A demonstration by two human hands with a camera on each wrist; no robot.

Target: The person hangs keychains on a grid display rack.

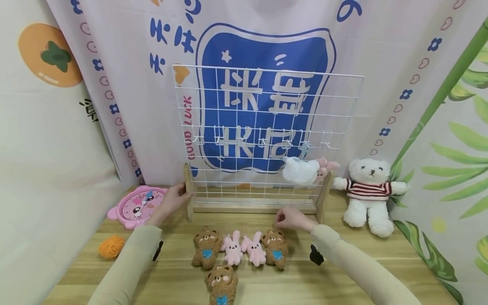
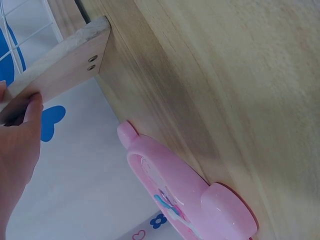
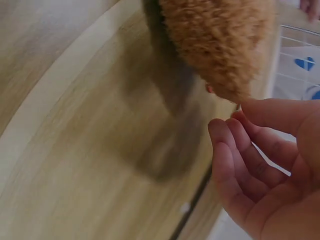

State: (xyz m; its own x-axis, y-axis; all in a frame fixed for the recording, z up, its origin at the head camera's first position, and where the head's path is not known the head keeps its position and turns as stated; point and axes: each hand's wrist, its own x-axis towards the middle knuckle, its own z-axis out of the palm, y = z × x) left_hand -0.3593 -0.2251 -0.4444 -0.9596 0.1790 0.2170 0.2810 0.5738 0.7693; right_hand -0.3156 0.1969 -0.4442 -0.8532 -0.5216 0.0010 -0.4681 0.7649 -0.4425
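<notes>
My left hand (image 1: pixel 176 199) grips the left wooden upright (image 2: pixel 70 60) of a white wire grid rack (image 1: pixel 267 127), thumb and fingers on either side of the wood. At the right end of a row of plush charms lies a brown bear charm (image 1: pixel 275 249) with a blue belly patch. The thumb and index finger of my right hand (image 3: pixel 272 165) pinch the tip of its head, the other fingers curled below. Beside it are two pink bunny charms (image 1: pixel 255 250) and another brown bear (image 1: pixel 207 249); a third bear (image 1: pixel 222 286) lies nearer me.
On the grid's right side hang a white plush (image 1: pixel 300 171) and a pink plush (image 1: pixel 323 168), beside several bare hooks (image 1: pixel 242 144). A pink clock (image 1: pixel 139 207) and an orange yarn-like ball (image 1: pixel 111 247) are at left. A white teddy (image 1: pixel 369 195) sits at right.
</notes>
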